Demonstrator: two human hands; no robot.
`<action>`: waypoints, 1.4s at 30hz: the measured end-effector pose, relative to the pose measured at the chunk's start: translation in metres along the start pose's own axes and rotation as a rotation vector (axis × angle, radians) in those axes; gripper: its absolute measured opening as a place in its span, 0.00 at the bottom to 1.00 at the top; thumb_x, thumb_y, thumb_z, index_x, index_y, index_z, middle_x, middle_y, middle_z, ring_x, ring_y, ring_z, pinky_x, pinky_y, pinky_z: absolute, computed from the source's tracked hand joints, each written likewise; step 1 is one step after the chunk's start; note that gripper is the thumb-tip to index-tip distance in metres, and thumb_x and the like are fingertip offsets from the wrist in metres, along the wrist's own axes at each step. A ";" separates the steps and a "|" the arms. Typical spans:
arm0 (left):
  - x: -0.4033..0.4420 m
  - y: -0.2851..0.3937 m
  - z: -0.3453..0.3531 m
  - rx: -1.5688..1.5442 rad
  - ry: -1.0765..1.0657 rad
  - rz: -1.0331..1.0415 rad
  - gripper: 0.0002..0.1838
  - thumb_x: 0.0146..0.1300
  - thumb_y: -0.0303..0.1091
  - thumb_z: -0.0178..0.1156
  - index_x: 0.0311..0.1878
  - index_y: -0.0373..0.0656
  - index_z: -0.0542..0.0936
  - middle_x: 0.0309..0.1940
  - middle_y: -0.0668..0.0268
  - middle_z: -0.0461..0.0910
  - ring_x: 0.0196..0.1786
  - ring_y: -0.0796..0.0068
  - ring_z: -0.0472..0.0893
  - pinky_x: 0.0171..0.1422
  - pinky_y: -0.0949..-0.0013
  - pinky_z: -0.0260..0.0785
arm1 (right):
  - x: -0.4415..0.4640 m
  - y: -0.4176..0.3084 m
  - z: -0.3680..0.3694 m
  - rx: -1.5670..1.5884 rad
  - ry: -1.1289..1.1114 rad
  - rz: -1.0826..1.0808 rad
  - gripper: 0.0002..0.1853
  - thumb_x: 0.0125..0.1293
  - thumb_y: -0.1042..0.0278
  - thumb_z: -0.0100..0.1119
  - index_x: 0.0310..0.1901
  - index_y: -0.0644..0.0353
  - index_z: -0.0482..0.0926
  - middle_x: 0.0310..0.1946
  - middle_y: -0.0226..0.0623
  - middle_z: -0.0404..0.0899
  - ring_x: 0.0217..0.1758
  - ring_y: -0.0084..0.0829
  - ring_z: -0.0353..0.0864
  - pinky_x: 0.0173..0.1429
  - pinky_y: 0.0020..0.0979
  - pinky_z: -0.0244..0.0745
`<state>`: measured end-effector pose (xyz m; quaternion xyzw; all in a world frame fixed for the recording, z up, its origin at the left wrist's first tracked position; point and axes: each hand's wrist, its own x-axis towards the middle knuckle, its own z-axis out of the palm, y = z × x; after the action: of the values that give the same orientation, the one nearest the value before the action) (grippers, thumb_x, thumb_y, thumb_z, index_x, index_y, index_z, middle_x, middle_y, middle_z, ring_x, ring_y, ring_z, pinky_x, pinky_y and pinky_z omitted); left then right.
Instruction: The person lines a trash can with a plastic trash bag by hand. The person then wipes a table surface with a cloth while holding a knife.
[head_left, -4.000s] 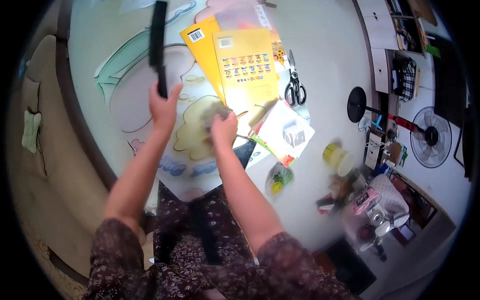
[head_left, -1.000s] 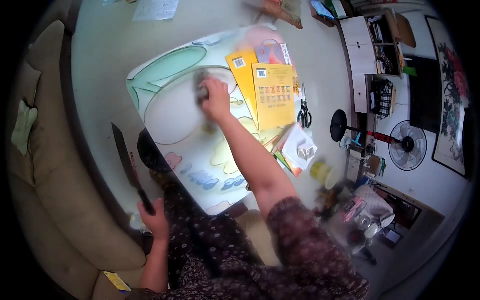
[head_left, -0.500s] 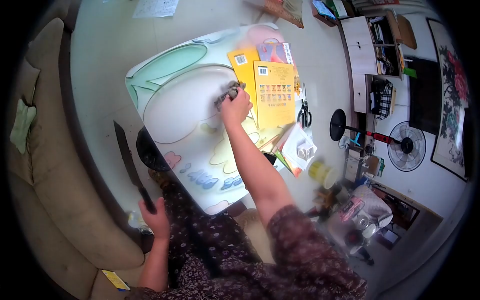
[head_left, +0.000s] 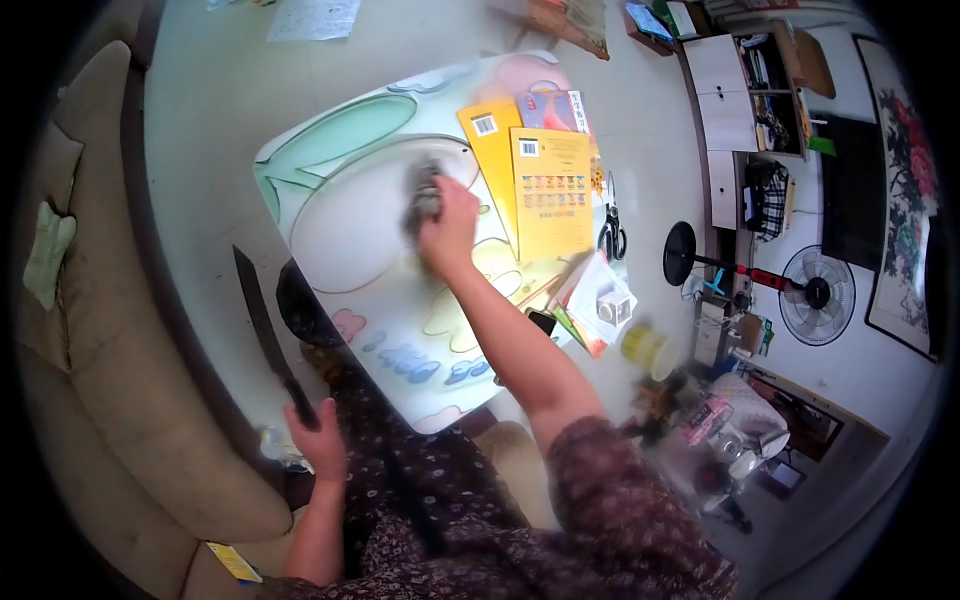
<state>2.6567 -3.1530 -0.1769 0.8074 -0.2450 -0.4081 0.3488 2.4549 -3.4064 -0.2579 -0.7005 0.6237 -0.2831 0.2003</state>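
Observation:
My right hand (head_left: 452, 225) is closed around a crumpled grey cloth (head_left: 423, 200), blurred by motion, on the white oval printed on the tabletop (head_left: 350, 225). To its right lie two yellow books (head_left: 553, 190), apart from the hand. Down at the left, beside the table, my left hand (head_left: 320, 440) grips the black handle of a long dark-bladed knife (head_left: 262, 320). The blade points up and away from me, over the floor between sofa and table.
Scissors (head_left: 612, 232), a phone (head_left: 541, 320) and stacked papers (head_left: 592, 290) lie along the table's right side. A brown sofa (head_left: 130, 330) runs along the left. A black bin-like object (head_left: 300, 305) stands by the table's near-left edge. Fans (head_left: 815, 292) stand at right.
My right hand has swept left across the tabletop with the cloth, away from the yellow books. The left hand still holds the knife in nearly the same place.

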 end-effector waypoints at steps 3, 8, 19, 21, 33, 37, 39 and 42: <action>0.001 -0.003 0.000 0.018 0.033 0.062 0.13 0.56 0.33 0.62 0.32 0.43 0.65 0.24 0.76 0.61 0.28 0.85 0.61 0.32 0.79 0.56 | 0.004 0.007 -0.018 -0.125 0.192 0.219 0.25 0.45 0.77 0.57 0.50 0.62 0.69 0.48 0.42 0.70 0.52 0.45 0.65 0.59 0.38 0.57; 0.000 -0.005 -0.001 0.029 0.037 0.054 0.13 0.57 0.33 0.61 0.32 0.43 0.65 0.24 0.76 0.61 0.27 0.85 0.61 0.32 0.78 0.56 | 0.037 0.004 -0.008 -0.218 0.247 0.410 0.16 0.46 0.67 0.54 0.40 0.57 0.74 0.39 0.40 0.76 0.47 0.40 0.70 0.51 0.37 0.58; -0.003 -0.002 -0.005 0.017 -0.015 -0.034 0.14 0.56 0.33 0.60 0.39 0.37 0.67 0.30 0.69 0.66 0.34 0.78 0.66 0.42 0.75 0.61 | 0.024 0.001 0.027 -0.019 -0.194 -0.055 0.26 0.39 0.76 0.55 0.47 0.58 0.71 0.49 0.40 0.70 0.53 0.45 0.64 0.57 0.39 0.63; -0.003 -0.001 -0.003 0.028 -0.021 -0.023 0.15 0.57 0.33 0.60 0.41 0.37 0.67 0.30 0.70 0.66 0.35 0.79 0.66 0.43 0.75 0.61 | 0.014 -0.013 0.017 0.063 -0.258 -0.058 0.27 0.39 0.77 0.55 0.48 0.59 0.71 0.51 0.41 0.69 0.55 0.44 0.63 0.59 0.38 0.61; -0.007 -0.001 0.002 -0.009 -0.027 -0.054 0.14 0.56 0.31 0.60 0.40 0.37 0.66 0.30 0.69 0.65 0.35 0.79 0.65 0.43 0.75 0.61 | 0.095 0.066 -0.013 -0.283 0.219 0.508 0.24 0.48 0.66 0.59 0.49 0.61 0.71 0.48 0.44 0.71 0.54 0.40 0.66 0.58 0.41 0.56; -0.006 0.004 0.004 -0.024 -0.021 -0.059 0.14 0.56 0.31 0.60 0.38 0.37 0.66 0.30 0.69 0.65 0.34 0.78 0.65 0.42 0.75 0.61 | 0.074 0.022 -0.014 -0.180 0.089 0.139 0.18 0.46 0.69 0.52 0.42 0.55 0.75 0.39 0.40 0.75 0.46 0.44 0.70 0.47 0.42 0.66; -0.005 0.003 0.004 0.008 -0.027 -0.043 0.14 0.56 0.31 0.60 0.38 0.37 0.66 0.29 0.69 0.65 0.34 0.78 0.65 0.41 0.75 0.61 | 0.060 0.003 -0.012 -0.115 0.041 0.031 0.15 0.47 0.69 0.51 0.40 0.57 0.75 0.38 0.39 0.76 0.44 0.42 0.72 0.48 0.41 0.64; -0.003 0.003 0.005 -0.018 -0.029 -0.027 0.14 0.56 0.32 0.61 0.38 0.37 0.66 0.29 0.69 0.65 0.34 0.78 0.65 0.41 0.75 0.61 | 0.044 0.006 -0.009 -0.088 -0.087 0.064 0.27 0.41 0.76 0.54 0.50 0.60 0.71 0.49 0.43 0.70 0.53 0.43 0.65 0.60 0.36 0.56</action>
<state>2.6507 -3.1547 -0.1748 0.8014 -0.2354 -0.4265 0.3472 2.4473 -3.4502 -0.2477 -0.7000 0.6482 -0.2184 0.2051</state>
